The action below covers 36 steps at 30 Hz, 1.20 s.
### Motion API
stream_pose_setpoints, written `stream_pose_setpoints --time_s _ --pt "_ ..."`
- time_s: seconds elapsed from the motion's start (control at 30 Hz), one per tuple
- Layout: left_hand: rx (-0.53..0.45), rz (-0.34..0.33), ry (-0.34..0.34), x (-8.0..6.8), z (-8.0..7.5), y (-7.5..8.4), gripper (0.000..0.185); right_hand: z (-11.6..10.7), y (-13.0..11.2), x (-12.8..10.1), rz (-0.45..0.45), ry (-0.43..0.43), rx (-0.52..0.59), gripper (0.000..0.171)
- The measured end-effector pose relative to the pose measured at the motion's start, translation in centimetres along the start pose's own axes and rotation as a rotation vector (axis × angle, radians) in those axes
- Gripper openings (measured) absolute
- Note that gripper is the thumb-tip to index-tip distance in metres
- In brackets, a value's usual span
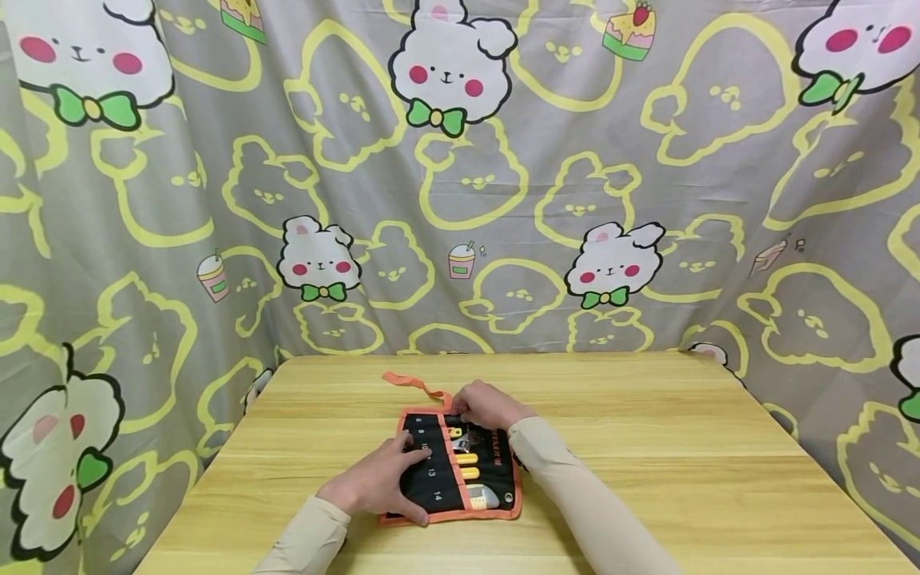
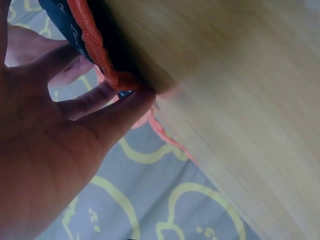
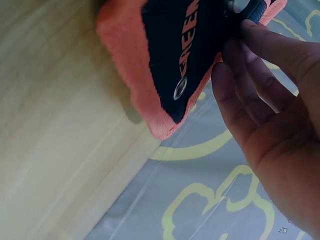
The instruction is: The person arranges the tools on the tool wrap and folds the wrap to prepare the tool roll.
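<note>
A black tool pouch (image 1: 438, 499) with orange trim and printed numbers lies unfolded on the table. Its right half has pockets holding yellow-handled tools (image 1: 467, 465) and a grey and yellow tool (image 1: 483, 497). My left hand (image 1: 381, 479) holds the pouch's left side, thumb near the bottom corner; in the left wrist view a fingertip touches the orange trim (image 2: 95, 42). At the pouch's top edge, my right hand (image 1: 492, 405) pinches a small dark ridged item (image 3: 256, 11), its kind mostly hidden by fingers. A metal eyelet (image 3: 180, 88) shows at the pouch's corner.
An orange tie strap (image 1: 413, 381) trails from the pouch's upper edge toward the back left. The light wooden table (image 1: 647, 447) extends around the pouch. A grey patterned curtain (image 1: 460, 200) hangs behind and at both sides.
</note>
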<state>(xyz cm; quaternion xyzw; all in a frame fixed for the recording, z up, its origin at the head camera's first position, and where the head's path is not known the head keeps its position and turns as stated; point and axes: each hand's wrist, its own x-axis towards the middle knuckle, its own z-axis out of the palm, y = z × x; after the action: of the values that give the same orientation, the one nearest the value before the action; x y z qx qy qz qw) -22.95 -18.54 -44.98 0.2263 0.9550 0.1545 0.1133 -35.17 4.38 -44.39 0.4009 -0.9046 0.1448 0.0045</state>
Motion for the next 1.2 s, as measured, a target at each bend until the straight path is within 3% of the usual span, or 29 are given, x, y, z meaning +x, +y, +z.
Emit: stream_pose_setpoints --time_s 0.7,0.9,1.2 --pt "0.007 0.001 -0.011 -0.2 -0.1 0.0 0.099 0.2 -0.4 0.2 0.033 -0.022 0.011 0.015" --pt "0.005 0.002 -0.02 -0.3 -0.2 0.4 0.102 -0.7 0.4 -1.8 0.01 -0.002 -0.037 0.012" --pt "0.023 0.018 0.004 -1.2 -0.3 0.6 0.104 -1.9 1.4 -6.7 0.028 0.029 -0.035 0.015"
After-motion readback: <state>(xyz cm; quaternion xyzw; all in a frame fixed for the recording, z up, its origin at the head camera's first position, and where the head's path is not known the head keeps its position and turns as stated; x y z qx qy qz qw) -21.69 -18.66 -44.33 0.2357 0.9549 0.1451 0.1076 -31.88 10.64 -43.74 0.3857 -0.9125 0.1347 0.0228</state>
